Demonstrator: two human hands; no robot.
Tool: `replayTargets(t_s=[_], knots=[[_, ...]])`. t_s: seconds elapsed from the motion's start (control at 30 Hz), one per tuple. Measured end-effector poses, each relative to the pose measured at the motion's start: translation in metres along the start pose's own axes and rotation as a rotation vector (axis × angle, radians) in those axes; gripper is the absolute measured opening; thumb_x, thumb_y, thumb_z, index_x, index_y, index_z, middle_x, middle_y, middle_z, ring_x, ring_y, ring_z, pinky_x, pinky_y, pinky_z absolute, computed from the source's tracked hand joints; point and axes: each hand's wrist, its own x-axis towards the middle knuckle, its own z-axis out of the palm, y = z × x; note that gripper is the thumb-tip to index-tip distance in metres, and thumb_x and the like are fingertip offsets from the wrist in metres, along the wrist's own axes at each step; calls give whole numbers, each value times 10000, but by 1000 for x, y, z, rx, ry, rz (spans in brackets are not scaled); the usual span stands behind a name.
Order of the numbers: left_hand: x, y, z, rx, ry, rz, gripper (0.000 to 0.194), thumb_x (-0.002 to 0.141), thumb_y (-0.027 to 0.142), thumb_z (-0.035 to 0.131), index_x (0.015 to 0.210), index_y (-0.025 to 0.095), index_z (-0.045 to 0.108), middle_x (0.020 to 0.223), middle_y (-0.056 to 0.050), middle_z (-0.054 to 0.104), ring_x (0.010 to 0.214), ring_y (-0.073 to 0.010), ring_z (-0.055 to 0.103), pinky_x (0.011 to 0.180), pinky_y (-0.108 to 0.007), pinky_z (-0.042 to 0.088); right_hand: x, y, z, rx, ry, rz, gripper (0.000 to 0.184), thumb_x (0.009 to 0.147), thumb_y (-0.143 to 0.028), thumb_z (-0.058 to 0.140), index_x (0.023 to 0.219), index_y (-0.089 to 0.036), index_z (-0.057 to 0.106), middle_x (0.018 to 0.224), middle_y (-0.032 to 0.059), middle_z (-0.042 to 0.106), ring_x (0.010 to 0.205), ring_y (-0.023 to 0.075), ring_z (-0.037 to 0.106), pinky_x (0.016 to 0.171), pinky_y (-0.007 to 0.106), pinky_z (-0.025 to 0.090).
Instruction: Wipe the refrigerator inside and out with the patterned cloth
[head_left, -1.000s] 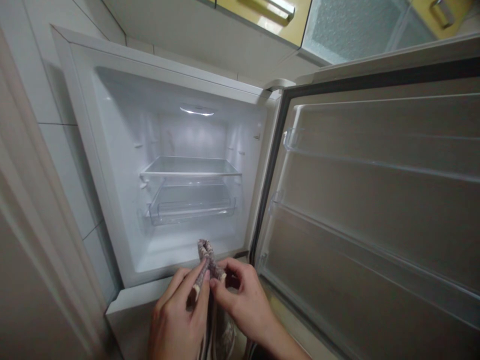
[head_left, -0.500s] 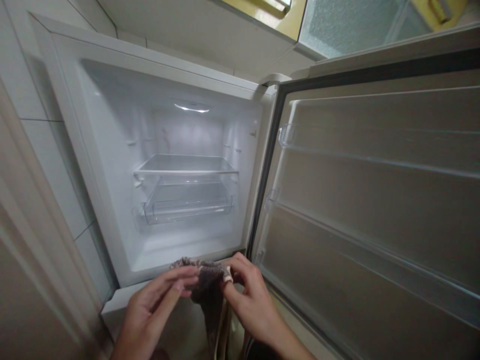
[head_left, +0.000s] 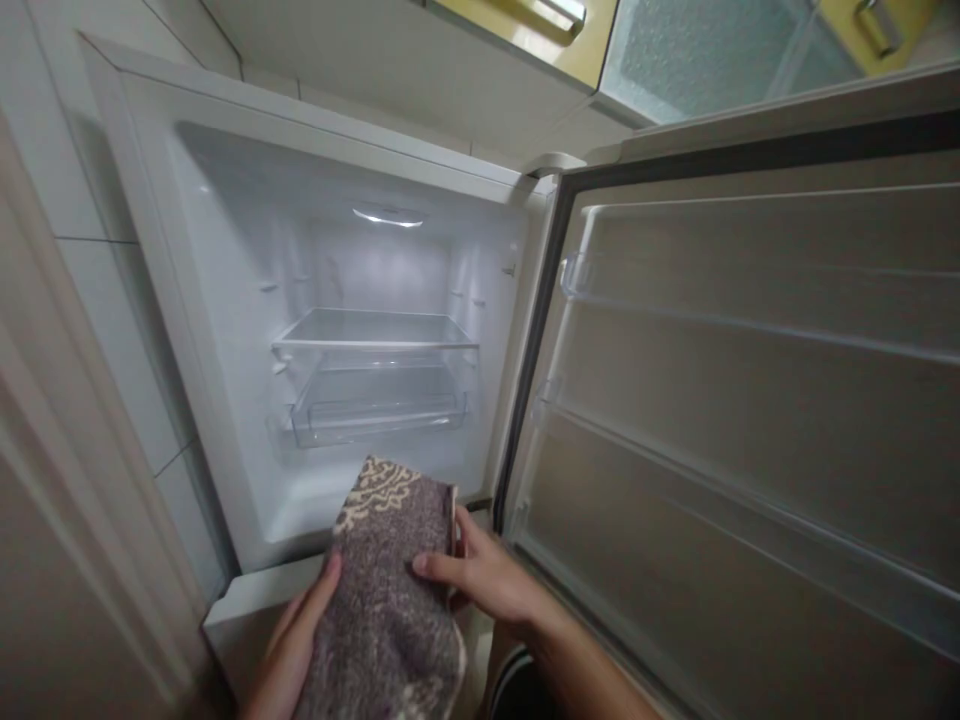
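A brown-grey patterned cloth [head_left: 390, 590] is spread flat between my two hands, in front of an open fridge [head_left: 225, 300]. My left hand [head_left: 289, 640] grips the cloth's left edge, thumb on top. My right hand [head_left: 480, 575] holds the right edge, thumb pressed on the fabric. The cloth's far end, with a pale ornament, reaches over the fridge's bottom lip. Inside the fridge I see a glass shelf [head_left: 375, 330] and a clear drawer [head_left: 375, 410] beneath it, both bare.
The fridge door [head_left: 750, 400] stands open on the right with its transparent racks. White tiled wall [head_left: 97, 300] runs along the left. Yellow cabinet doors [head_left: 525, 25] and a frosted glass pane [head_left: 697, 50] sit above.
The cloth was bunched between my fingertips a second ago; now it is unfolded and spread flat. Both hands moved apart to its edges.
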Motion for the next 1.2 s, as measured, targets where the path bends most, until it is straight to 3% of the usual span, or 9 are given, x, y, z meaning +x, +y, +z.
replayTargets(t_s=[0.13,0.27,0.4,0.6,0.7,0.83,0.9,1.03,1.2], knots=[[-5,17,-9,-72,-58,-16,642,752,725,858,1146,223,790,1222,-131,836,1346,-398,706,1196,-555,549,6,25,12,281,176,-48,1490,635,-458,1032,1752,-230,73,1013,-1,736,932,211,718,857,325,541],[-25,18,-15,-193,-244,71,779,632,511,1010,1315,256,736,1376,-87,790,1374,-362,690,1198,-468,562,13,33,21,237,-6,109,1716,520,-313,1070,1758,-215,-114,1041,18,764,957,235,745,946,390,550],[-14,18,-26,-75,-233,226,817,647,549,1001,1343,276,673,1404,-88,778,1363,-335,699,1156,-415,589,18,34,22,222,55,-80,1376,624,-301,988,1751,-263,197,878,-61,703,874,199,712,962,369,525],[10,10,-28,18,42,462,1318,416,528,1081,1501,326,359,1020,-33,839,876,-306,821,802,-422,700,19,26,15,-231,-45,-294,846,666,-212,934,1457,-276,640,1319,43,679,1219,268,632,1057,382,487],[6,12,-27,368,-41,679,980,568,580,1004,1428,333,604,1241,-77,792,1122,-339,775,929,-420,677,11,13,11,-614,47,-390,607,768,-37,794,1323,-270,715,1298,38,679,1255,251,605,1122,385,428],[3,23,-24,730,1,932,502,656,742,875,887,298,838,992,-86,714,1038,-358,727,1002,-480,638,0,-8,4,-887,185,-414,364,883,0,714,1155,-238,750,1128,50,608,1127,230,595,1017,350,452],[0,26,-13,595,-69,877,521,654,753,878,869,280,832,1073,-101,736,1115,-363,724,1069,-477,612,-1,-15,0,-914,262,-428,249,906,-66,764,1101,-218,733,1168,65,564,1146,242,570,1027,360,456],[-14,22,30,137,-361,327,761,637,659,958,1238,233,769,1230,-113,825,1129,-364,780,1029,-468,643,-1,-18,-12,-825,350,-403,121,1023,-202,700,1136,-193,657,1168,81,618,1132,255,619,1037,389,486],[-13,37,82,38,-355,89,642,707,530,961,1208,175,771,1041,-118,857,940,-332,822,893,-442,680,-79,-18,-45,-924,532,-631,448,1089,-319,654,1520,-281,541,1426,106,633,1305,269,636,1113,392,529]])
